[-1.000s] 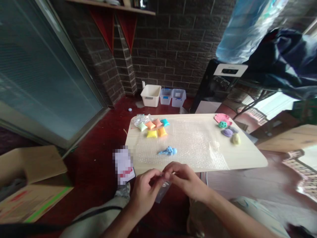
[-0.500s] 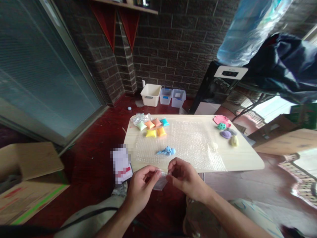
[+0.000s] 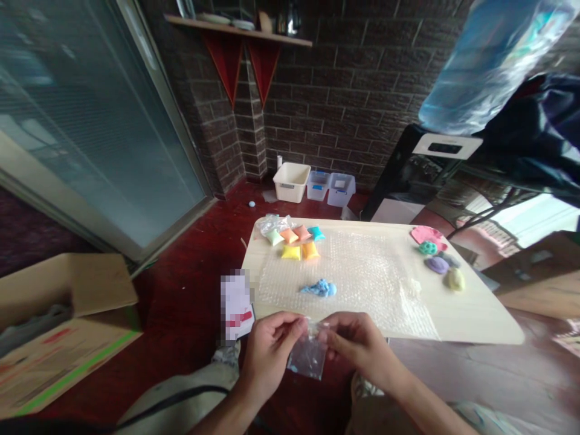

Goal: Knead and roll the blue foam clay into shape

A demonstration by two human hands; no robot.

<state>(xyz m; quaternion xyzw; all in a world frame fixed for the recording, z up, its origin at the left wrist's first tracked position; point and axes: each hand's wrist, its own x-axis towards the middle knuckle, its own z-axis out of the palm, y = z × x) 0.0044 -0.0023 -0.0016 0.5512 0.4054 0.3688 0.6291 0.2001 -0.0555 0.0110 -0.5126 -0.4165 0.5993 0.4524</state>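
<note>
Clear bag (image 3: 307,360) held near its top by left hand (image 3: 272,347) and right hand (image 3: 360,344), both pinched, lower centre of frame. Blue lump (image 3: 322,288) seen above, on bubble wrap (image 3: 362,260).

Offers nothing readable. Shows red print on the cardboard box (image 3: 58,362) at lower left, too blurred to make out; a red patch on the pale rectangle (image 3: 236,295) left of centre, pixelated; a white patch on a clear bin (image 3: 342,197) above centre, too small.
</note>
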